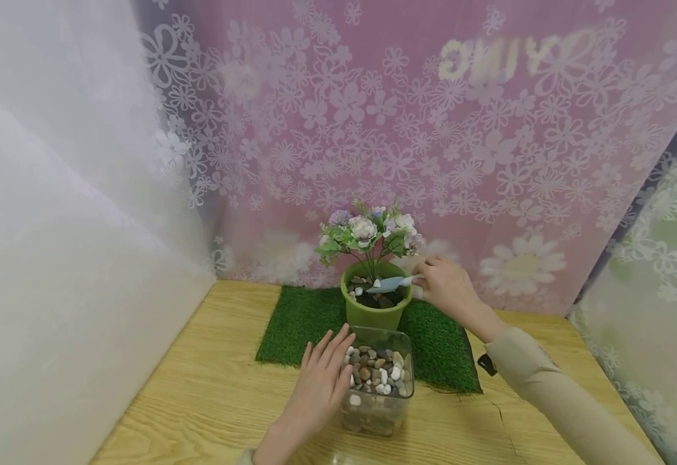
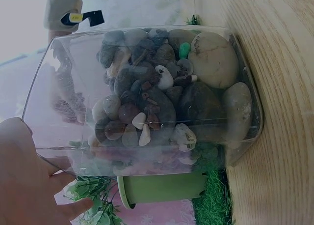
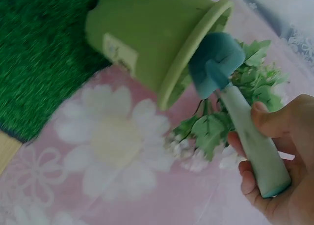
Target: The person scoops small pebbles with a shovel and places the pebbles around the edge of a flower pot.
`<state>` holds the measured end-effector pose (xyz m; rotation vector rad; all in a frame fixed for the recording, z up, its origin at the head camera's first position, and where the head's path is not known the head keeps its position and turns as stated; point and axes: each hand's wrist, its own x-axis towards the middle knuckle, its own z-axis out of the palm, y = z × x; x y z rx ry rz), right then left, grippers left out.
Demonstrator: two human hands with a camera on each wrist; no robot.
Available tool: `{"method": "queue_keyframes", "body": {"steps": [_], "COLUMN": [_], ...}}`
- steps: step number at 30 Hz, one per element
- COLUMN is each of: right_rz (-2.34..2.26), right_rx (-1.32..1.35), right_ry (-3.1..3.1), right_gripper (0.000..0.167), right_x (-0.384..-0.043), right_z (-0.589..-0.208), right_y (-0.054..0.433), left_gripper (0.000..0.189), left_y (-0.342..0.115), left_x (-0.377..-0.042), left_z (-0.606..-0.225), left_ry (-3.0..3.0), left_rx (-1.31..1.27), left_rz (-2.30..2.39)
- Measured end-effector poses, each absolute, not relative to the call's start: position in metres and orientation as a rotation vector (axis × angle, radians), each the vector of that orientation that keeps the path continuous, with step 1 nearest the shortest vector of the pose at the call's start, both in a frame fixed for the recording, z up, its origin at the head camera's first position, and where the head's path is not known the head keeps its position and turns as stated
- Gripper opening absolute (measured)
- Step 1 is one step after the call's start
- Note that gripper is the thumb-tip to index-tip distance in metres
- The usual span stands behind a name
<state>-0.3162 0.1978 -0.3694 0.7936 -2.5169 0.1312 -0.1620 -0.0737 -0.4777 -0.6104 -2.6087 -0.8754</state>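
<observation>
Hands apart, I'm gripping the trowel (image 3: 239, 113) in my right hand (image 1: 447, 289), the one nearer the green pot (image 1: 375, 318), and aiming the blade (image 1: 386, 285) leftward over its mouth, while my straight-fingered left hand (image 1: 317, 382) is resting against the container (image 1: 382, 394) of stones (image 1: 365, 373).

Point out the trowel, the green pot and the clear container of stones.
Trowel (image 3: 256, 145): right wrist view, on its pale handle.
Green pot (image 1: 375, 316): head view, on its outer wall below the rim.
Clear container (image 2: 89, 73): left wrist view, on a stone-free part of its wall.
</observation>
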Motion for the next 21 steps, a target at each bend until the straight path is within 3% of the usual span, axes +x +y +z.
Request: {"method": "queue_keyframes", "body": {"steps": [8, 21], "right_rz": [0.106, 0.045], "right_rx": [0.998, 0.983], "right_ry": [-2.303, -2.215], "right_gripper": [0.019, 0.023], "right_x": [-0.328, -0.328], "right_z": [-0.367, -0.355], "right_y": [0.219, 0.225], "left_gripper": [0.050, 0.050], "left_y": [-0.075, -0.074], "left_x": [-0.161, -0.162], "left_z": [-0.479, -0.479], "left_ry": [-2.623, -2.614], "left_rx": [-0.592, -0.601], "left_rz": [-0.874, -0.870]}}
